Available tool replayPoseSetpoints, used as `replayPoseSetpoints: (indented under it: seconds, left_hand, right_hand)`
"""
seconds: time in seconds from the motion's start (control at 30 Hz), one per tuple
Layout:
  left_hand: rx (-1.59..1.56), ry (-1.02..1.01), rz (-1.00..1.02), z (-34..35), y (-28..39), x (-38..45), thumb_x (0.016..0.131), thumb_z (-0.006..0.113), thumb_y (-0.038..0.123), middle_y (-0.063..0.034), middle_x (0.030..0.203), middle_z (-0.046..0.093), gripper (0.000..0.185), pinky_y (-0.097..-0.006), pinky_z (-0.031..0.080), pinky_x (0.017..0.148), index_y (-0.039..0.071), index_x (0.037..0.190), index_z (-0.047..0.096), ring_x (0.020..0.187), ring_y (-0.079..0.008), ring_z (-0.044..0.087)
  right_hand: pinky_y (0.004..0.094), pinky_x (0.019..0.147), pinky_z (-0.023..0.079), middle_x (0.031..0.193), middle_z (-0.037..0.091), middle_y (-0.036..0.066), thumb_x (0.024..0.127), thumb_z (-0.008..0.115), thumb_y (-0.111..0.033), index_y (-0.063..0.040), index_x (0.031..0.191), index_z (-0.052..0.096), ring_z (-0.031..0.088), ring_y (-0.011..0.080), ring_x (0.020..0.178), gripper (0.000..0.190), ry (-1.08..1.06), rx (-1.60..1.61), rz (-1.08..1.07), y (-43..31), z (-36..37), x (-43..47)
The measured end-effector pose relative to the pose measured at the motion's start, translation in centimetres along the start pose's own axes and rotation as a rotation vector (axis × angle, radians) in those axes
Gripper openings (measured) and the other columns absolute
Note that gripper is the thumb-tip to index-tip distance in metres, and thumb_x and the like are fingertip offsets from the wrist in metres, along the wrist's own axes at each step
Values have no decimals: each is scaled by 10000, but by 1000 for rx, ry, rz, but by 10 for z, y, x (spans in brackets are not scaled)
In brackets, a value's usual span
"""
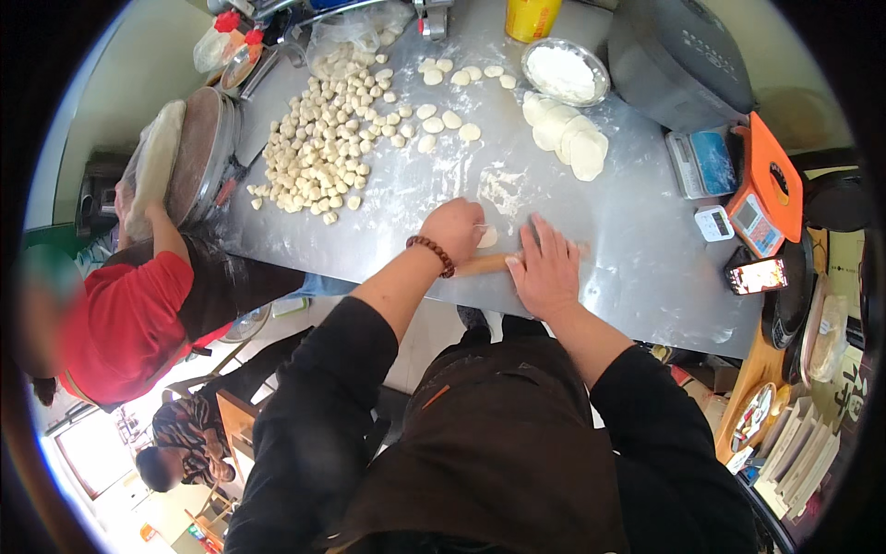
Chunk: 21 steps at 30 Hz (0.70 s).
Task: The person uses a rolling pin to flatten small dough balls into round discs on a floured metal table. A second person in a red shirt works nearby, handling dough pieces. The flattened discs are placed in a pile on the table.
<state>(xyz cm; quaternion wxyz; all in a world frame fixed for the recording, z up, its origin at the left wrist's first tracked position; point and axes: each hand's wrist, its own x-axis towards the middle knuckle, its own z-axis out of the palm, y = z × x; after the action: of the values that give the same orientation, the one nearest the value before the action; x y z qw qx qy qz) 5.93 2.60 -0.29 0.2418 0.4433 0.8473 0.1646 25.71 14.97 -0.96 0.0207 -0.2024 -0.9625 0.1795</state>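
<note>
My left hand (pixel 453 228), with a brown bead bracelet at the wrist, has its fingers curled at the edge of a small dough disc (pixel 488 237). My right hand (pixel 550 270) lies over a wooden rolling pin (pixel 482 264), palm down on its right part. The pin lies just on my side of the disc, near the table's front edge. Rolled dough wrappers (pixel 564 131) overlap in a pile beyond my right hand. Flattened dough pieces (pixel 433 125) lie farther off, beside a large heap of small dough lumps (pixel 318 149).
The floured metal table (pixel 644 277) carries a bowl of flour (pixel 564 71), a dark bin (pixel 678 62), a blue-topped scale (pixel 702 164), an orange scale (pixel 761 194) and a lit phone (pixel 758 275). At the left, a person in red (pixel 131 325) handles bagged dough (pixel 156 159). Another person (pixel 187 443) sits behind.
</note>
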Motion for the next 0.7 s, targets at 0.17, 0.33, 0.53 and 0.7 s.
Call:
replayPoseSetpoints:
  seconds: [0.17,0.33,0.53,0.7]
  left_hand:
    - [-335,118,-214,11,16,-13,938,729,225,-149,995,780,190,-420,587,865,54,1022,739,951,-318,754]
    - [-319,67,-195,12,14,-11,929,723,243,-144,998,785,212,-419,586,856,70,1046,760,948,-327,751]
    - [-275,-59,-182,-7,2,20,916,702,266,-167,1023,774,236,-432,580,882,84,1039,788,976,-357,738]
    - [-20,-123,25,-8,3,19,916,691,252,-190,1106,745,235,-464,561,930,70,1029,786,1025,-377,710]
  right_hand:
    - [596,1211,275,1662,398,118,981,645,-411,-69,1455,614,397,363,1485,586,37,-45,13,5,-6,0]
    - [649,1250,202,1680,368,115,981,631,-379,-92,1540,529,341,368,1533,637,169,-197,61,-2,1,59]
    - [648,1263,191,1654,389,132,981,630,-384,-93,1578,475,321,385,1543,683,231,-168,170,-12,-4,110]
    - [582,1270,201,1632,413,129,992,617,-427,-86,1555,502,326,375,1534,669,109,-118,196,-16,-6,49]
